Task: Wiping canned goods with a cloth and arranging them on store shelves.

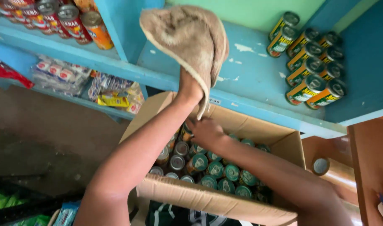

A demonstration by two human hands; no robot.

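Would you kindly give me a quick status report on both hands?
Left hand presses cloth on blue shelf. Right hand reaching among cans in cardboard box. Nothing in the way.

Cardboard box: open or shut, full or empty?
Open and nearly full: the box has flaps folded out, and cans stand packed inside, tops showing.

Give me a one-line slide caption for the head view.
Left hand wipes blue shelf with tan cloth; right hand reaches into cardboard box of cans.
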